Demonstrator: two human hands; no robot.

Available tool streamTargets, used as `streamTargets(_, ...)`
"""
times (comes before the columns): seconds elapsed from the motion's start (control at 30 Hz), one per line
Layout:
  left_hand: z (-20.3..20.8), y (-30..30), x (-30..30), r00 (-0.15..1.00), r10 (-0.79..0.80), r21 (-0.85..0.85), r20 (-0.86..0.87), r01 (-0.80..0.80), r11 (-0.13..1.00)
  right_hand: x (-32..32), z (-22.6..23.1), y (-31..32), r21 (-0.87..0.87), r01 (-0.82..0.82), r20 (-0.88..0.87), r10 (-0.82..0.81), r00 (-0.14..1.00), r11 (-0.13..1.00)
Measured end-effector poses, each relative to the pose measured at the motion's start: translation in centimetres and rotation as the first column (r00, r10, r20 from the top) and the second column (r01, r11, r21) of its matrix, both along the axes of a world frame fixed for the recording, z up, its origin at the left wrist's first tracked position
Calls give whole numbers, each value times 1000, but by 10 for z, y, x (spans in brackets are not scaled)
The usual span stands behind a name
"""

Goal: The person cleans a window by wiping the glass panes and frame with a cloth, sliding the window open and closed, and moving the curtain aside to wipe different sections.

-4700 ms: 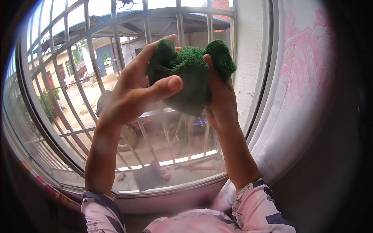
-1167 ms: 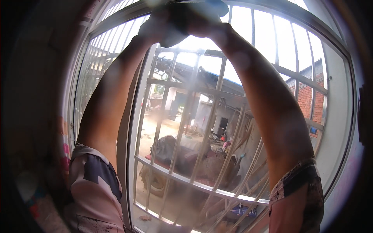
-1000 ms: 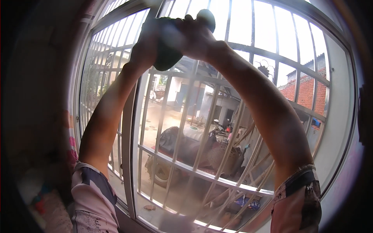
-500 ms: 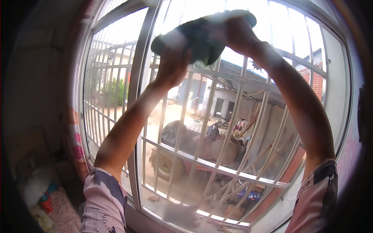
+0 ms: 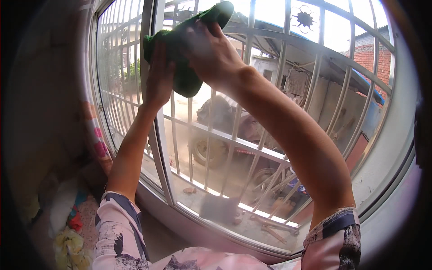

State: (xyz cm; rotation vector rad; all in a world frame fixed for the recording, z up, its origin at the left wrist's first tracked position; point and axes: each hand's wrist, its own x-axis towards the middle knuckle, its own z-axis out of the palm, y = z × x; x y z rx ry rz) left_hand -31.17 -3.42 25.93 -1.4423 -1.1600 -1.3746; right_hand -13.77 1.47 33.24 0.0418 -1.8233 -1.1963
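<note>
A dark green fluffy cloth (image 5: 187,83) is bunched up high against the window (image 5: 161,150), beside its upright middle frame. My left hand (image 5: 159,74) presses on the cloth's left end, its fingers pointing upward over the fabric. Further right, my right hand (image 5: 212,54) has its fingers curled over the cloth's upper part, where the fingertips are partly hidden. Both arms are raised and reach across the glass. A flap of cloth hangs down between the two hands.
White metal bars (image 5: 220,137) run behind the dusty glass. A vehicle wheel (image 5: 208,150) and clutter show outside. At left hangs a flowered curtain (image 5: 100,135). Lower down, crumpled cloths (image 5: 72,245) lie at the left. Small pieces (image 5: 190,191) rest on the outer sill.
Both hands have moved left with the green cloth, from the upper middle of the pane toward the upright frame. The view has shifted too, showing more of the lower sill.
</note>
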Motion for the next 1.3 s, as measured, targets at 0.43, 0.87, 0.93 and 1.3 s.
streamTargets(0.43, -31, 9, 99, 979, 184, 46, -90, -181, 982, 118, -26, -5, 18, 87, 45, -88, 995, 996)
streamTargets(0.87, -33, 23, 172, 948, 75, 67, -308, -57, 996, 179, -100, 4, -162, 62, -349, -116, 930, 985)
streamTargets(0.93, -131, 9, 183, 973, 103, -98, -207, -125, 987, 180, -187, 0, -235, -21, -334, -60, 941, 972)
streamTargets(1.3, -67, 26, 221, 931, 74, 2, -357, -78, 997, 240, -141, -9, -327, 172, -431, -308, 848, 929)
